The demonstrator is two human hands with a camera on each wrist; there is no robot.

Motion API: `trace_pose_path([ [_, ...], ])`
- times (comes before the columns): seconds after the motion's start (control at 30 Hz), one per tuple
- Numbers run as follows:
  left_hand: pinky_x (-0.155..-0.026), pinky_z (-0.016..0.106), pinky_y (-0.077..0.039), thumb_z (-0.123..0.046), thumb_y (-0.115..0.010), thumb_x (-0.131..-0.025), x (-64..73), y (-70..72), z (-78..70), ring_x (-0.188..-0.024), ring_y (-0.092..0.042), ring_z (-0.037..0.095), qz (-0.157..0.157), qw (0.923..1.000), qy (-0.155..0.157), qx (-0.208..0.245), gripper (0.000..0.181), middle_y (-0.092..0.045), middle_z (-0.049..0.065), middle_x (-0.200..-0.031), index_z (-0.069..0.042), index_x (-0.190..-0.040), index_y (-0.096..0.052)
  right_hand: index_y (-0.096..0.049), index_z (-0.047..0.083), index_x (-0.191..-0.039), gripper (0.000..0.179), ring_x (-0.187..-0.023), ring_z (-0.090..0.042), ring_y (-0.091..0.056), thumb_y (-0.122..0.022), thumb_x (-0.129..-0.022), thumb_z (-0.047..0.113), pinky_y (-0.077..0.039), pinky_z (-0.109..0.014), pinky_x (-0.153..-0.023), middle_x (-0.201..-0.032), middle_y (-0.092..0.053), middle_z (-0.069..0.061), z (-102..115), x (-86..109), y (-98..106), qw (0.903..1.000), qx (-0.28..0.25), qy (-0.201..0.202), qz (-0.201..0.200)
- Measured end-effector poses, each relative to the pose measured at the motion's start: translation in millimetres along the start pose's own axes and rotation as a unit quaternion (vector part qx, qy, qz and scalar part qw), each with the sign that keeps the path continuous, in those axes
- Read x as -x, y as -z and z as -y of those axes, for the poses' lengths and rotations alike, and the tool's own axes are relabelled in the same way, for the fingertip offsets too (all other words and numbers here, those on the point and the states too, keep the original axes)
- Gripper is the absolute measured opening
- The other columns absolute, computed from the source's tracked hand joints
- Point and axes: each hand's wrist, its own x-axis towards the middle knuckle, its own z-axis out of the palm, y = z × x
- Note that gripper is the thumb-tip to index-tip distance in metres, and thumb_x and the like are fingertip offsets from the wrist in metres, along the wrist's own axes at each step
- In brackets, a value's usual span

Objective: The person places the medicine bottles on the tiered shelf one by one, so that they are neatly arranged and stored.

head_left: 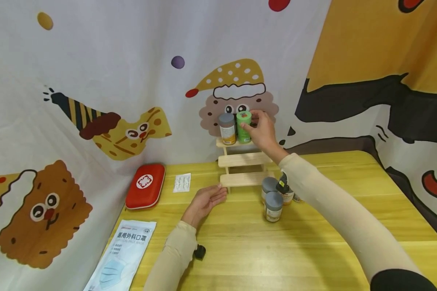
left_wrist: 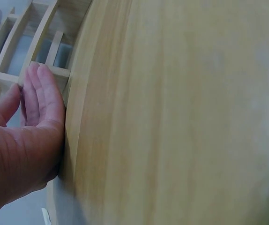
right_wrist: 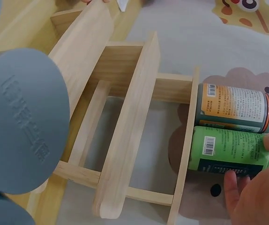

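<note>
On the top step of a small wooden stepped rack [head_left: 245, 159] stands a green bottle [head_left: 244, 131], upright, with my right hand [head_left: 264, 131] gripping it by thumb and fingers. Right beside it is a grey-capped bottle [head_left: 228, 131] with an orange and white label. The right wrist view shows the green bottle [right_wrist: 233, 150] with its base on the top board and my right hand [right_wrist: 261, 183] around its upper part. My left hand [head_left: 205, 202] touches the left end of the lowest step, its fingers fairly straight; the left wrist view shows this hand [left_wrist: 29, 126] against the rack frame [left_wrist: 31, 42].
Several grey-capped bottles [head_left: 273, 206] stand at the rack's lower right, partly hidden by my right forearm. Leftward lie a white label sheet [head_left: 182, 183], a red first-aid case [head_left: 145, 186] and a face mask packet [head_left: 121, 254]. A printed curtain [head_left: 131, 60] hangs behind the table.
</note>
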Motion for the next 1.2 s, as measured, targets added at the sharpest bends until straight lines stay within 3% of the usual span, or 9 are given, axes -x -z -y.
trace_pose_path([
  [0.53,-0.099,0.034,-0.065,-0.016,-0.06,-0.109,-2.0,-3.3,-1.5,-0.108,-0.076,0.02,-0.007,1.0,0.001,-0.005,0.043,-0.08,0.008,-0.11,0.01,-0.143,-0.055,-0.051,-0.003,-0.144,0.06,-0.126,-0.035,-0.058,-0.08,-0.097,0.02,-0.054,-0.045,-0.111,-0.138,-0.055,-0.022,-1,4.3,3,0.9997,0.013,0.003,-0.021],
  [0.83,-0.101,0.036,-0.065,-0.017,-0.062,-0.108,-5.5,-1.5,-0.4,-0.108,-0.077,0.021,-0.004,1.0,0.001,-0.006,0.037,-0.08,0.008,-0.109,0.007,-0.137,-0.06,-0.048,-0.002,-0.146,0.066,-0.13,-0.038,-0.053,-0.081,-0.095,0.026,-0.05,-0.052,-0.113,-0.141,-0.051,-0.023,-3,16.8,21,0.9996,0.022,-0.005,0.016],
  [1.2,-0.098,0.034,-0.066,-0.017,-0.061,-0.109,-1.6,-0.3,1.2,-0.111,-0.076,0.022,-0.01,0.9999,-0.003,-0.01,0.039,-0.08,0.007,-0.11,0.008,-0.139,-0.058,-0.047,-0.003,-0.147,0.064,-0.13,-0.04,-0.052,-0.079,-0.097,0.021,-0.054,-0.056,-0.109,-0.142,-0.052,-0.025,-7,43.6,37,0.9989,-0.002,0.012,0.045],
])
